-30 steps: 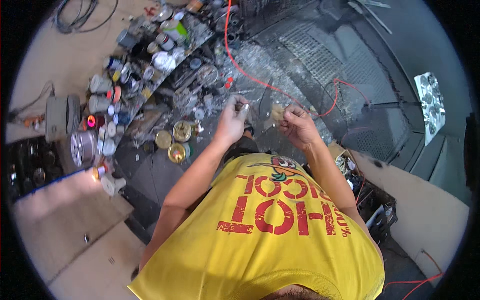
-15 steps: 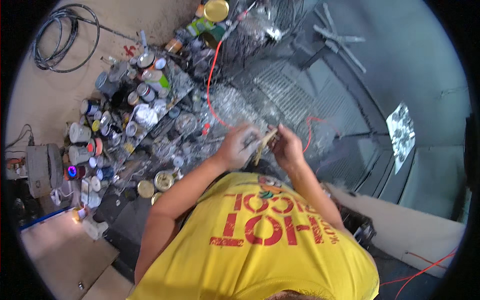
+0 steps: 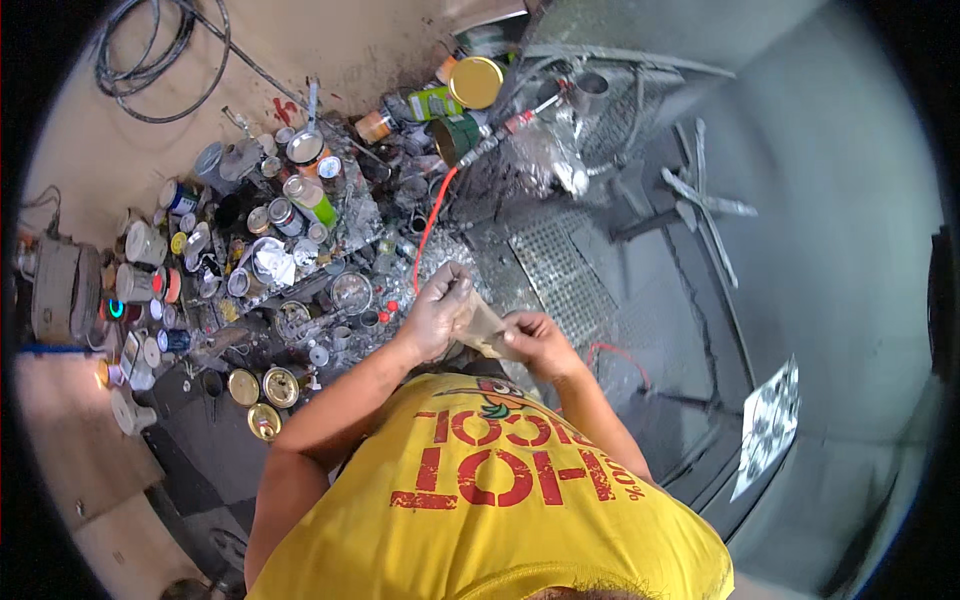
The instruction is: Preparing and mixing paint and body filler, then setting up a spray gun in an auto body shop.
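Stretched between my two hands is a thin, pale beige piece (image 3: 484,328), soft and partly see-through; whether it is cloth, film or a glove I cannot tell. My left hand (image 3: 440,315) pinches its upper left end, the fingers grey with dust or paint. The other end sits between the thumb and fingers of my right hand (image 3: 539,345). Both hands are in front of my yellow shirt, well above the floor. Beyond my left hand, a red hose (image 3: 433,222) runs up to a paint spray gun (image 3: 500,132).
A paint-crusted bench (image 3: 350,215) crowded with cans, jars and bottles stands to the left. Several open tins, one a gold tin (image 3: 281,386), are by my left forearm. A floor grate (image 3: 565,272), a metal cross-shaped stand (image 3: 703,205) and a foil-like sheet (image 3: 768,428) are on the right.
The beige piece was narrow and bunched; now it is spread wider between my hands. My hands have shifted slightly left and down in the picture, and the view has turned.
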Demonstrator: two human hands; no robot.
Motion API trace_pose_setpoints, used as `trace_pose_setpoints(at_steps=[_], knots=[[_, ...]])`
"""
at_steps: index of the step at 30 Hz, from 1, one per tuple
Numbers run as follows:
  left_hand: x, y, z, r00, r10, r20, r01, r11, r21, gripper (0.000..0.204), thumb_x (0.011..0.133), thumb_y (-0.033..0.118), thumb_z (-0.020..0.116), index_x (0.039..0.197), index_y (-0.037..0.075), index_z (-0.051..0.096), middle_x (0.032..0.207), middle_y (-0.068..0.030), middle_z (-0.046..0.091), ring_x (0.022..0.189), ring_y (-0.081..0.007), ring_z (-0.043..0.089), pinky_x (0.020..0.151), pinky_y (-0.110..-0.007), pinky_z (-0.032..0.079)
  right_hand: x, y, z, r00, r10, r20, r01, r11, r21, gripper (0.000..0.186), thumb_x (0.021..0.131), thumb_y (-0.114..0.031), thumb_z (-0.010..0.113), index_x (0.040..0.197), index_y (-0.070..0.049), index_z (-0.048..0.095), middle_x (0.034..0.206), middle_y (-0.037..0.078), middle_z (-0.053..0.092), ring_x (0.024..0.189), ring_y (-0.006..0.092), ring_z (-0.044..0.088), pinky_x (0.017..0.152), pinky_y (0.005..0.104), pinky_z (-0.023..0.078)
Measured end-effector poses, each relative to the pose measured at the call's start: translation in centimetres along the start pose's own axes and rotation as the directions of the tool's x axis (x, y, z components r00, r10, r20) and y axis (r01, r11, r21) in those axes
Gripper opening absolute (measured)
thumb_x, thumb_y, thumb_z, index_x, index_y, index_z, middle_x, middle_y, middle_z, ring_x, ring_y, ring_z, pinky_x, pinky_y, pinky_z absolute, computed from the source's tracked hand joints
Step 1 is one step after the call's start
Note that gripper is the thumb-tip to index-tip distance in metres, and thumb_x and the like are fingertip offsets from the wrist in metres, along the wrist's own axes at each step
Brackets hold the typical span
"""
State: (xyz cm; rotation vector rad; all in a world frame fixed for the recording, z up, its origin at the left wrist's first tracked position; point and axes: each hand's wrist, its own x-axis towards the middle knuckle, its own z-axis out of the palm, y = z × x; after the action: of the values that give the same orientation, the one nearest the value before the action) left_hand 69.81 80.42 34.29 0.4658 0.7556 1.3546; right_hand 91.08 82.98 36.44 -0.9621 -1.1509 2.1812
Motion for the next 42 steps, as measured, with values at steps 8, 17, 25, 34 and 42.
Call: trace_pose_setpoints(at_steps=[8,17,25,34,42], knots=[[17.2,0.7,8.2,0.987,0.001,0.164,-0.098,0.804,0.587,0.011,0.100,0.014,0.064,0.097,0.003,0.067,0.093,0.0018,0.064,0.087,-0.0068,0.055,0.081,-0.026,0.047,11.1,-19.2,-16.3,0.959,-0.242,-0.150,0.184,0.928,-0.323,0.008,0.095,-0.014,0.069,0.092,-0.007,0.070,0.081,-0.002,0.067,0.071,0.0079,0.057,0.066,0.0251,0.046],[37.9,3.3,16.8,0.917,0.261,-0.301,-0.314,0.939,-0.143,0.016,0.103,0.019,0.060,0.104,0.003,0.065,0.089,-0.0052,0.065,0.077,-0.0140,0.063,0.063,-0.031,0.054,29.1,-35.1,-23.7,0.863,-0.496,-0.097,0.318,0.682,-0.659,0.019,0.094,-0.020,0.072,0.096,-0.001,0.074,0.083,0.001,0.068,0.072,0.0093,0.057,0.065,0.0259,0.045],[37.7,-1.6,13.9,0.920,0.123,-0.372,-0.099,0.992,0.083,0.013,0.102,0.019,0.062,0.111,0.009,0.061,0.092,-0.0028,0.060,0.072,-0.0129,0.059,0.064,-0.028,0.055,32.3,-30.7,-31.1,0.907,-0.343,-0.243,0.124,0.770,-0.626,0.028,0.095,-0.026,0.071,0.112,-0.004,0.072,0.092,-0.001,0.068,0.078,0.0086,0.056,0.071,0.0242,0.043],[14.0,-6.3,2.1,0.902,-0.431,-0.008,0.309,0.634,0.709,0.049,0.107,0.035,0.051,0.140,0.000,0.055,0.142,-0.0153,0.058,0.130,-0.0234,0.052,0.113,-0.038,0.037,19.6,-10.2,-43.1,0.810,0.087,-0.580,-0.239,0.952,-0.192,0.036,0.101,-0.044,0.058,0.118,-0.012,0.058,0.101,0.003,0.062,0.089,0.0172,0.061,0.074,0.0325,0.048],[6.4,-6.2,-5.4,0.908,-0.286,-0.307,0.410,0.448,0.795,0.034,0.089,0.023,0.069,0.118,0.006,0.073,0.105,-0.0155,0.075,0.095,-0.0261,0.071,0.089,-0.039,0.053,16.2,5.9,-29.9,0.517,0.850,0.106,-0.461,0.381,-0.802,0.074,0.096,-0.053,0.063,0.148,-0.003,0.048,0.143,0.015,0.058,0.126,0.0267,0.058,0.105,0.0402,0.044]])
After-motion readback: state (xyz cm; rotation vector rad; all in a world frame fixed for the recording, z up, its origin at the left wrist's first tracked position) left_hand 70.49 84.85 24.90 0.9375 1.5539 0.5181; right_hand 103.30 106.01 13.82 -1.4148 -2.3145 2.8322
